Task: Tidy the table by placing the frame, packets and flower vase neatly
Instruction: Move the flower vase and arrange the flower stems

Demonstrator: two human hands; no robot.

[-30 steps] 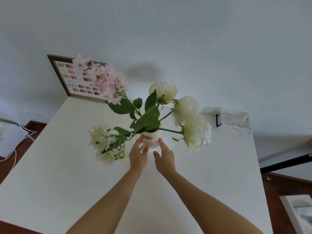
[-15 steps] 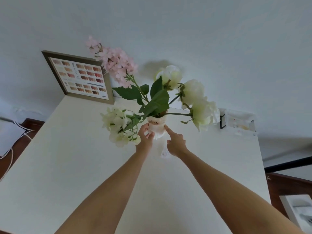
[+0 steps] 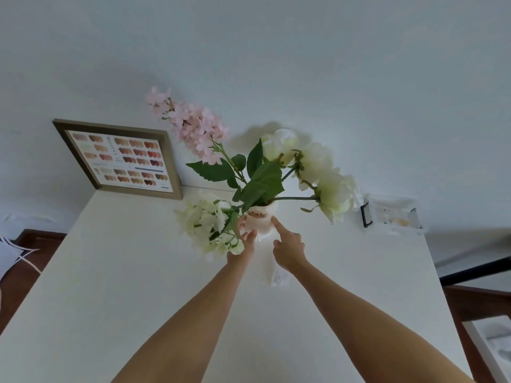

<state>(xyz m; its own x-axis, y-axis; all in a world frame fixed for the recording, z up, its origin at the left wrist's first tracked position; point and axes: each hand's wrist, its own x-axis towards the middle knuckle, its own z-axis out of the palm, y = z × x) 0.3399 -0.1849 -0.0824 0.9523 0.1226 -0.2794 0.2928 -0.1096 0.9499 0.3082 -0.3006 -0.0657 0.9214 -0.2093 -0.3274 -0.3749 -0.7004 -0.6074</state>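
Observation:
A small white flower vase (image 3: pixel 258 221) with a drawn face stands near the back middle of the white table (image 3: pixel 124 272), holding pink and white flowers with green leaves. My left hand (image 3: pixel 244 241) touches the vase's left side with thumb and fingers, partly hidden by white blossoms. My right hand (image 3: pixel 287 248) points with its index fingertip against the vase's right side, other fingers curled. A brown frame (image 3: pixel 119 158) with a colour chart leans on the wall at the back left. Clear packets (image 3: pixel 392 217) lie at the back right corner.
A small clear wrapper (image 3: pixel 278 275) lies on the table under my right wrist. Wooden floor, white papers and a cable (image 3: pixel 16 255) show at the left. A dark bar and a white object (image 3: pixel 495 346) sit to the right of the table.
The vase has moved away from me toward the back wall, with both hands following it. My right hand went from an open cupping pose to a single pointing finger on the vase.

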